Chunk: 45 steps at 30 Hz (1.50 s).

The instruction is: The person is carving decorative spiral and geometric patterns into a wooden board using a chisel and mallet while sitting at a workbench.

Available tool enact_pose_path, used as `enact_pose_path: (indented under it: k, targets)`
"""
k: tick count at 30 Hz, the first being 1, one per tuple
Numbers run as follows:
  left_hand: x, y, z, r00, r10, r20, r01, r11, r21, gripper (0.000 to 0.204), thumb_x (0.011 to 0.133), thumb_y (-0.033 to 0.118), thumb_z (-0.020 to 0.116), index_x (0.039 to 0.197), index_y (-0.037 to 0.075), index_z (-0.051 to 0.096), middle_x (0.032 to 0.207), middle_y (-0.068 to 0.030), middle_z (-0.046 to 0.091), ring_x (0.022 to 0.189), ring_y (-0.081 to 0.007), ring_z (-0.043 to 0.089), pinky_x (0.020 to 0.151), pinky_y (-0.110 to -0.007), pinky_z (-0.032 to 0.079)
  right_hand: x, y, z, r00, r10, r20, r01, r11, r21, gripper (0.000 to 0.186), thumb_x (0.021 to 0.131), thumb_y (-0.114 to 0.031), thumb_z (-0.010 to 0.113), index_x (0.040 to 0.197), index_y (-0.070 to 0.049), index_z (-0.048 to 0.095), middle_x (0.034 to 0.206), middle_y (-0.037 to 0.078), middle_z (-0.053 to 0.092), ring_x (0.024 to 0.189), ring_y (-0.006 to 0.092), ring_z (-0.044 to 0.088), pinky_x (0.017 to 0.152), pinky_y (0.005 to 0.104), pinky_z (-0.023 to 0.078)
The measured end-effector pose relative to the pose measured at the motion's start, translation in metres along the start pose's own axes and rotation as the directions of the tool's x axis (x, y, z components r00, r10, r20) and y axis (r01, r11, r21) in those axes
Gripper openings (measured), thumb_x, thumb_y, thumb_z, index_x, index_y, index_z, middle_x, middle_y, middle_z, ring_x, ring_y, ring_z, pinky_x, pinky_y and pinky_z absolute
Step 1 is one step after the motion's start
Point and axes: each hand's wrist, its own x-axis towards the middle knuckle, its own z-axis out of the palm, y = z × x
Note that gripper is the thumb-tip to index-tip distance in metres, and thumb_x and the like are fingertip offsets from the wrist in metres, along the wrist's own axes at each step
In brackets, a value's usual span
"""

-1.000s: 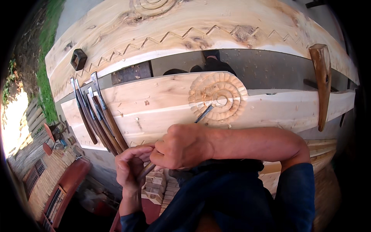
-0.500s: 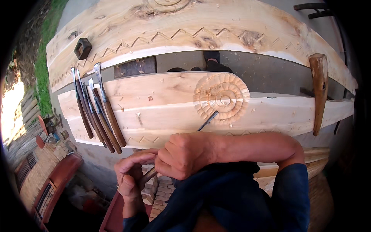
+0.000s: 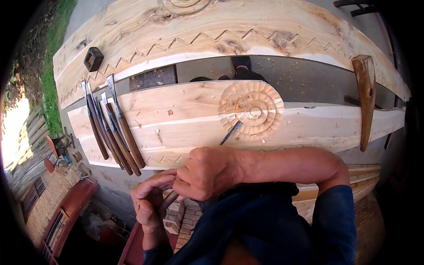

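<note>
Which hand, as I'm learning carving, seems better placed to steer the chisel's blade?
Probably the right hand: it grips the chisel nearer the blade, while the left hand sits farther back on the handle.

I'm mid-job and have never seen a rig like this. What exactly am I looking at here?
There's no machine: these are a person's bare hands. The view comes from a wide fisheye camera worn on the head, looking down, so straight edges bend. The right hand grips a long carving tool; the left hand curls around its handle. The tool's tip is at a round, ringed carving on the nearer board. A row of chisels lies across that board's left part, and a wooden club at the right. Beyond, a second board bears a dark angular block.
</note>
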Motion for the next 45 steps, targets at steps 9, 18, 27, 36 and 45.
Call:
enact_pose_path:
  k: [9,18,27,36,45]
  targets:
    - [0.001,-0.004,-0.01,0.998,0.028,0.064,-0.028,1.0,0.003,0.091,0.107,0.07,0.055,0.135,-0.016,0.063,0.141,-0.0396,0.064,0.13,-0.046,0.068,0.112,-0.053,0.054,0.002,0.002,0.0,1.0,0.009,0.018,-0.009,1.0,0.008,0.016,0.08,-0.017,0.07,0.073,-0.011,0.056,0.063,0.001,0.056,0.054,0.0155,0.067,0.05,0.0313,0.055]
    - [0.023,0.03,-0.001,0.999,-0.036,0.003,0.036,0.999,0.029,0.093,0.098,0.067,0.072,0.126,-0.022,0.067,0.135,-0.0398,0.067,0.118,-0.0429,0.075,0.105,-0.051,0.061,0.007,0.01,-0.006,0.998,0.063,0.001,-0.063,0.995,0.073,0.021,0.085,-0.025,0.074,0.082,-0.009,0.06,0.068,0.003,0.06,0.057,0.0178,0.068,0.049,0.0338,0.056]
    - [0.057,0.012,-0.025,0.997,-0.032,0.071,0.034,0.999,-0.023,0.084,0.104,0.061,0.068,0.126,-0.021,0.065,0.132,-0.0398,0.069,0.113,-0.0426,0.078,0.099,-0.049,0.065,0.004,0.016,0.0,0.986,0.168,0.004,-0.168,0.986,0.006,0.031,0.084,-0.029,0.08,0.077,-0.008,0.058,0.067,0.006,0.061,0.053,0.0219,0.068,0.048,0.0367,0.056]
    - [0.057,-0.003,-0.025,1.0,0.007,-0.028,-0.006,0.999,0.044,0.077,0.107,0.06,0.064,0.127,-0.014,0.066,0.127,-0.0369,0.071,0.111,-0.0408,0.078,0.098,-0.048,0.065,0.002,0.015,0.002,0.988,0.14,0.057,-0.133,0.985,-0.108,0.03,0.082,-0.028,0.079,0.075,-0.009,0.056,0.066,0.004,0.058,0.052,0.0172,0.061,0.047,0.0325,0.047]
    - [0.024,0.003,-0.017,1.0,0.014,0.004,-0.014,1.0,-0.001,0.087,0.098,0.066,0.073,0.123,-0.017,0.07,0.122,-0.0356,0.074,0.113,-0.0418,0.078,0.104,-0.052,0.061,0.005,-0.005,-0.007,1.0,0.004,0.001,-0.004,0.977,-0.211,0.018,0.073,-0.021,0.07,0.069,-0.009,0.056,0.059,-0.002,0.05,0.053,0.0115,0.057,0.048,0.0279,0.042]
